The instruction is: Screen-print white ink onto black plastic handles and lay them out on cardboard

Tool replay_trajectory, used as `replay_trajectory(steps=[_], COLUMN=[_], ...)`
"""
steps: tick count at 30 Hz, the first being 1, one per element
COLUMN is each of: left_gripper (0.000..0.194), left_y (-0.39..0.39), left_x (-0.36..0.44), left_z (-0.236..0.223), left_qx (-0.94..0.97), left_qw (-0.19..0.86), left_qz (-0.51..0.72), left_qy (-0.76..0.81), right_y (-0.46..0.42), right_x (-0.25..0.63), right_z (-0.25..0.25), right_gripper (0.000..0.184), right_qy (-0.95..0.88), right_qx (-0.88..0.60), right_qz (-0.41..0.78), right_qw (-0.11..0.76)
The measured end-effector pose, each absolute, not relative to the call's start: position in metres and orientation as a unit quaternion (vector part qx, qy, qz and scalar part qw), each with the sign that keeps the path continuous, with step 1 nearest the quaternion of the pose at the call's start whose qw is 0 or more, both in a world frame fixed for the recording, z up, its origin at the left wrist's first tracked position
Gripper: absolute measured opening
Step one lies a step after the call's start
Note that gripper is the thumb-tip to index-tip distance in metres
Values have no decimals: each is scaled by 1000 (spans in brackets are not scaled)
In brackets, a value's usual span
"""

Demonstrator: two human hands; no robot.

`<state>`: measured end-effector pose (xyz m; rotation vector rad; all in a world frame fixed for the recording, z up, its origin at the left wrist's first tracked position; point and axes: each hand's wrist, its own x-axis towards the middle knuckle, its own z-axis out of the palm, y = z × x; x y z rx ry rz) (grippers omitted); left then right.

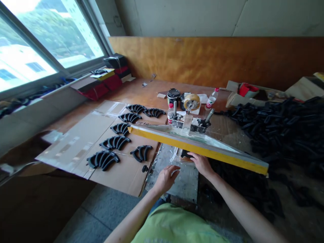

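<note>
My right hand (201,164) reaches under the yellow-edged screen frame (202,145), fingertips closed on a small black plastic part (186,154) that sits on a holder (186,160). Much of that part is hidden by the frame and the fingers. Above the metal base plate (174,187) hovers my left hand (166,179), its fingers loosely bent, the thumb apart, and nothing between them. A clamp bar (189,127) with upright bolts grips the far side of the tilted frame.
Rows of curved black parts (103,160) lie on cardboard (76,141) at left. A large heap of black pieces (283,125) covers the right side. Behind the frame stand a tape roll (191,102), a dark tub (173,97) and red-capped bottles (211,99).
</note>
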<state>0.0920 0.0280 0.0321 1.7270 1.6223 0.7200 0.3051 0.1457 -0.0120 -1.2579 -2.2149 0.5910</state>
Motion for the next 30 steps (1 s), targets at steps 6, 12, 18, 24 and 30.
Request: replay_trajectory(steps=[6, 12, 18, 24, 30], left_gripper=[30, 39, 47, 44, 47], left_y=[32, 81, 123, 124, 118], left_x=[-3, -17, 10, 22, 19], left_z=[31, 67, 144, 152, 149], left_qx=[597, 544, 440, 446, 453], left_qw=[371, 411, 403, 411, 424], left_qz=[316, 437, 618, 613, 598], left_qy=[637, 587, 511, 507, 507], right_y=[131, 127, 127, 124, 123], right_x=[265, 258, 257, 253, 257], right_z=[-9, -7, -6, -3, -1], right_gripper=[38, 36, 34, 34, 39], right_qy=[-838, -848, -861, -869, -835], right_qx=[-470, -484, -475, -464, -489], right_qz=[164, 99, 85, 74, 139], right_qw=[225, 194, 160, 154, 210])
